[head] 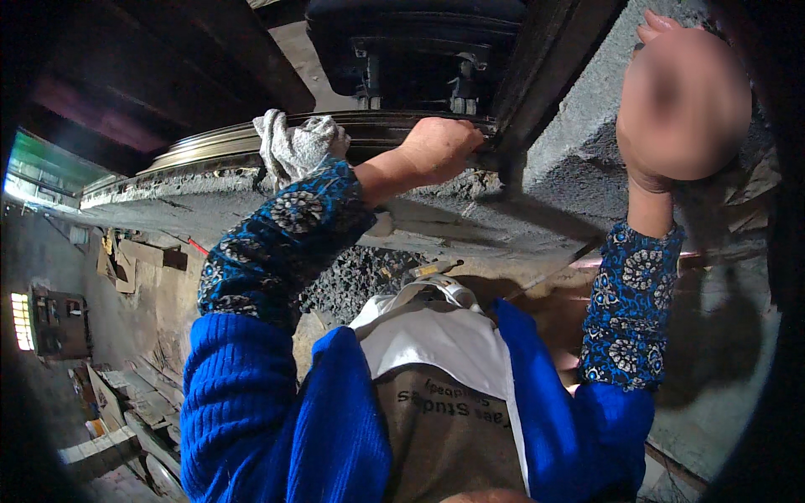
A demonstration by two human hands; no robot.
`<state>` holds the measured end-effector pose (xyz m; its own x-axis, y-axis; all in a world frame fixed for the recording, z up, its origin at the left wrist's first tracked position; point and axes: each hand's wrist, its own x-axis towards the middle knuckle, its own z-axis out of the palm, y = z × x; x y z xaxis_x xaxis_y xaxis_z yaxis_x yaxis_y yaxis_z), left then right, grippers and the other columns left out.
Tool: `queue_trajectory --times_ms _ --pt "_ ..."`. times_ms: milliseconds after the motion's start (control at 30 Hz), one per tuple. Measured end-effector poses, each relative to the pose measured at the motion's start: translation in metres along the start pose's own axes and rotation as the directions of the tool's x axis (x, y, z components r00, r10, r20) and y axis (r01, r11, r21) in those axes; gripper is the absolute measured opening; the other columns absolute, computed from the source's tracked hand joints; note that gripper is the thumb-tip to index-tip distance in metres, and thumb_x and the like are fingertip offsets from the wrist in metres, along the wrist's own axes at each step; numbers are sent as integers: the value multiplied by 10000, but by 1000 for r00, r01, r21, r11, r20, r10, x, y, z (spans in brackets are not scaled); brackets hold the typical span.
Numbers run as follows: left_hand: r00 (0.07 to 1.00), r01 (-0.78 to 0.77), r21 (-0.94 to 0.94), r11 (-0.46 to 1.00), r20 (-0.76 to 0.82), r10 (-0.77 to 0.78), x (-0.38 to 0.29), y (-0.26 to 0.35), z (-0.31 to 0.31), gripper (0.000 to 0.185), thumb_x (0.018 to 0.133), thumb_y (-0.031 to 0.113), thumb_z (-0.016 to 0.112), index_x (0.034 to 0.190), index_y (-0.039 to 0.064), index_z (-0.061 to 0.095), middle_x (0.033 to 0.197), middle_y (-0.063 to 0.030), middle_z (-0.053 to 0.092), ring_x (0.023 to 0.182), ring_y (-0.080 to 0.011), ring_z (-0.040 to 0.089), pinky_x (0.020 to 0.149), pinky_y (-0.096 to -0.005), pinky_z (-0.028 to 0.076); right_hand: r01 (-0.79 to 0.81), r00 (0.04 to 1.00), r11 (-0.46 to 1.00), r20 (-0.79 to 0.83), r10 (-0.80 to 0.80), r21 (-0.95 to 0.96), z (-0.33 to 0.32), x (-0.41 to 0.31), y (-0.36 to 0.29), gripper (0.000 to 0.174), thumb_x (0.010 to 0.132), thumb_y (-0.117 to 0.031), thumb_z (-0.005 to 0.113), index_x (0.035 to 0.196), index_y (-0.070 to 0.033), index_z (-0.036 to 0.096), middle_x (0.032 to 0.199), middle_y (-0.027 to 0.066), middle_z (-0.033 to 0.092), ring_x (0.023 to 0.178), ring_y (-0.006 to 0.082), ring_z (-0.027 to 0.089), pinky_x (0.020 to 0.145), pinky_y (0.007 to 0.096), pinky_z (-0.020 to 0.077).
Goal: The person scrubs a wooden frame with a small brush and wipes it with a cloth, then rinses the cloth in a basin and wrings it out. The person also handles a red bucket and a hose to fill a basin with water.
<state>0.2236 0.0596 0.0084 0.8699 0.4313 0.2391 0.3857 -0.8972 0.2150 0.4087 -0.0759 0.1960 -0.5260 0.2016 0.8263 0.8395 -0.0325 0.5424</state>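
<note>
My left hand (443, 151) is curled on a dark, ribbed metal window track (383, 132), its fingertips at the corner by a dark upright frame (541, 69). Whether anything is inside the fingers is hidden. A crumpled grey-white cloth (299, 144) hangs over the track's edge, touching or just behind my left sleeve. My right hand (685, 107) is raised at the upper right, in front of a rough concrete wall surface (578, 107). A blur covers most of it, so its grip cannot be made out.
A dark panel with metal fittings (418, 56) stands beyond the track. Below the rough sill (182, 204) lie a heap of dark gravel or coal (358, 276) and a small yellowish object (434, 269). Cardboard (141, 251) and stacked boards (151, 434) are at the left.
</note>
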Motion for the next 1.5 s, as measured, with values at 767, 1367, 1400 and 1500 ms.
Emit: queue_trajectory --times_ms 767,1367,1400,1500 --pt "865 -237 -460 856 -500 -29 -31 -7 4 238 858 74 622 1088 77 682 975 -116 677 911 -352 661 773 -416 545 -96 978 991 -178 112 98 23 -10 9 125 892 -173 652 978 -143 738 1033 -44 738 1107 197 574 1005 315 390" --pt "966 -16 -281 960 -251 -57 -12 -13 -18 259 823 169 673 1057 56 680 975 -175 650 885 -385 650 751 -453 531 -87 975 990 -195 107 107 26 -10 13 116 878 -159 664 963 -138 741 1020 -37 740 1104 198 564 997 303 399" --pt "952 -2 -309 951 -291 -92 -6 -11 -13 254 824 192 683 1040 57 688 970 -175 658 890 -388 649 758 -455 528 -86 978 991 -180 103 104 25 -10 13 116 874 -158 665 962 -142 740 1019 -36 740 1103 198 567 1000 305 397" --pt "975 56 -265 963 -194 -110 2 -6 1 284 781 267 731 952 47 678 942 -169 664 891 -380 651 769 -458 527 -68 988 996 -135 76 63 21 -10 15 121 878 -171 665 966 -134 740 1022 -36 740 1097 200 573 998 305 397"
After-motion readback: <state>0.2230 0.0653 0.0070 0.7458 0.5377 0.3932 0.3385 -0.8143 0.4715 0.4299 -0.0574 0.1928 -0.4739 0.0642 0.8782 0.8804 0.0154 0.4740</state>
